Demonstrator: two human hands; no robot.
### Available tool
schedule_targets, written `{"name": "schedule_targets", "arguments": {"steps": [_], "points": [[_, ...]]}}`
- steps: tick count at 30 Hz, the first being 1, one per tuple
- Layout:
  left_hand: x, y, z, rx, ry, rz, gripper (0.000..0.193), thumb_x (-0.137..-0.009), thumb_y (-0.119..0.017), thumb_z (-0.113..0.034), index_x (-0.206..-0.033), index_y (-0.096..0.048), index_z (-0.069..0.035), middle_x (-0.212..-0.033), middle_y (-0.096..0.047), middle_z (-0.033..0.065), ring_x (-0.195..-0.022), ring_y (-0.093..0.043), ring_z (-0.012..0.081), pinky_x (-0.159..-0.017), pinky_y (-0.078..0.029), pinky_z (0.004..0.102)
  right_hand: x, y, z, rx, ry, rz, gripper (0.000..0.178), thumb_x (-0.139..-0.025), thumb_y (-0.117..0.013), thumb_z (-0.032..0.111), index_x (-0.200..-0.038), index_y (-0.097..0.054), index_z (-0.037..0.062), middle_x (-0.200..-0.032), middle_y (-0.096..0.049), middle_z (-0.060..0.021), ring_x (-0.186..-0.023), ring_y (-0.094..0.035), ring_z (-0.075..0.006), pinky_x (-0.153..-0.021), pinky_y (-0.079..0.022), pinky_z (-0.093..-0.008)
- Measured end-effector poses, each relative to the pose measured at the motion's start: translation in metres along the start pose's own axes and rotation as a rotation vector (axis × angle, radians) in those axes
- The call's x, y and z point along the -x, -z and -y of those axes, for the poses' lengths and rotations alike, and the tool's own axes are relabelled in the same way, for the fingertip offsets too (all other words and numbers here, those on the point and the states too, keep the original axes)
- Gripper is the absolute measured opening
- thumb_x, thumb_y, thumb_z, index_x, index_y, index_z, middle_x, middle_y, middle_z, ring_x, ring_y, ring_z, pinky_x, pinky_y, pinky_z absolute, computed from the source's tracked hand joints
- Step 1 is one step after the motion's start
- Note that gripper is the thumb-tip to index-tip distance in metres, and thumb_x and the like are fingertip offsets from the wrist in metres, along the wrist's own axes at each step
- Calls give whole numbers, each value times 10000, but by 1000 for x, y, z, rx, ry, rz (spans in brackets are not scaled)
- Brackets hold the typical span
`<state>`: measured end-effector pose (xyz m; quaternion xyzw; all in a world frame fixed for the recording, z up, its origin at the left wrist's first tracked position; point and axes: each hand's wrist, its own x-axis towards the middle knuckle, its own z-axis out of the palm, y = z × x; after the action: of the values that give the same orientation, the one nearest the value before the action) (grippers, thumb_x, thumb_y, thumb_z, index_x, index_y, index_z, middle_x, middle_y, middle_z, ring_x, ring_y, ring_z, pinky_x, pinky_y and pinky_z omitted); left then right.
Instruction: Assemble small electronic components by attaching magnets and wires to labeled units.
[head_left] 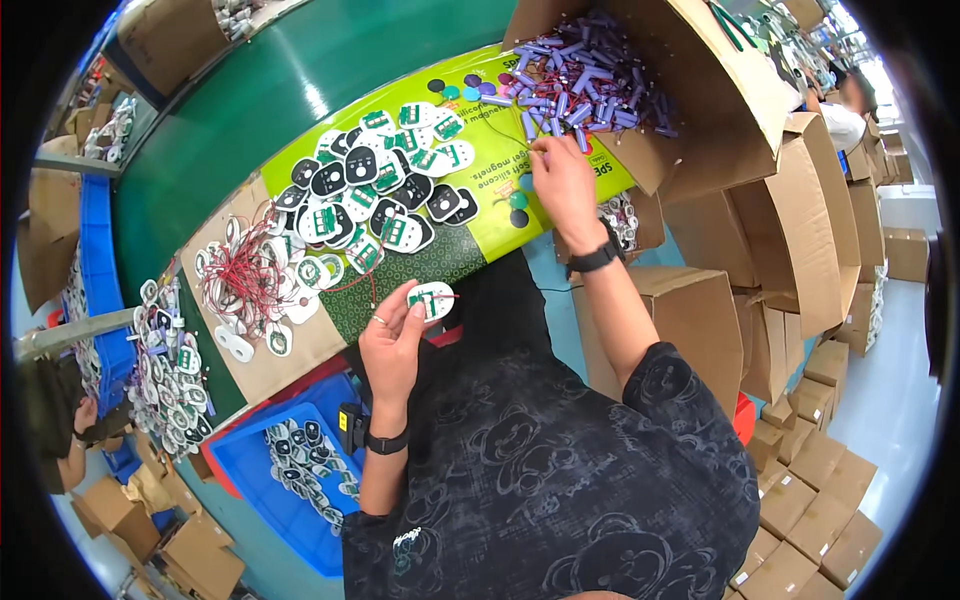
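Between the thumb and fingers of my left hand (391, 352) is a white oval housing with a green circuit board (434, 300) and a short red wire, held just off the table's near edge. My right hand (566, 190) reaches forward to the mouth of a cardboard box, fingers pinched beside a heap of purple cylindrical batteries (590, 85) with red leads. What the fingertips grip there is too small to make out. Ahead of my left hand lies a pile of white and black oval housings (380, 180), many with green boards.
On cardboard at the left, red wires (248, 275) tangle over white rings. A blue bin (250, 470) of black and white parts stands below. Open cartons (660, 315) crowd the right side. Another person's hand (86, 414) shows at the far left.
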<state>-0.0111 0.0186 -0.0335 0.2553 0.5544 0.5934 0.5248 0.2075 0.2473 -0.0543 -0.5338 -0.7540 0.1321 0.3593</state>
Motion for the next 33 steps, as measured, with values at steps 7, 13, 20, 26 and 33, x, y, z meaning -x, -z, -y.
{"name": "schedule_targets", "arguments": {"steps": [7, 13, 20, 26, 33], "points": [[14, 6, 16, -39, -2, -15, 337, -983, -630, -36, -1305, -601, 60, -1121, -707, 119, -988, -675, 127, -869, -542, 257, 5, -28, 6, 204, -165, 166, 191, -933, -621, 168, -1070, -623, 35, -1042, -642, -198, -902, -656, -416, -759, -531, -505], [9, 5, 15, -67, 0, 14, 329, -989, -622, -41, -1302, -588, 57, -1111, -710, 110, -997, -670, 122, -876, -527, 247, 27, -15, 30, 92, -70, 255, 180, -949, -569, 124, -1085, -628, 23, -989, -675, -184, -851, -659, -401, -753, -534, -474], [-2, 5, 5, 1, -41, 23, 293, -1009, -578, -35, -1294, -577, 31, -1111, -710, 118, -983, -675, 133, -866, -542, 262, 15, 14, 22, -1186, -709, 508, 252, -1016, -535, 102, -1205, -602, -51, -1037, -686, -77, -949, -715, -176, -856, -587, -306], [-7, 6, -3, 5, -35, 32, 232, -1012, -565, -24, -1221, -641, 43, -1120, -707, 123, -990, -687, 162, -887, -566, 307, 10, 23, 35, -1243, -527, 444, 286, -964, -616, 21, -1242, -604, -45, -1059, -683, -86, -1046, -705, -195, -927, -556, -295], [-10, 7, -16, -72, -174, 87, 184, -1002, -563, 21, -1102, -717, 19, -1074, -689, 57, -966, -642, 97, -857, -503, 226, 16, 37, 58, -659, -71, 202, 184, -960, -687, 95, -1121, -702, 6, -997, -718, -29, -987, -661, -129, -826, -527, -246]]}}
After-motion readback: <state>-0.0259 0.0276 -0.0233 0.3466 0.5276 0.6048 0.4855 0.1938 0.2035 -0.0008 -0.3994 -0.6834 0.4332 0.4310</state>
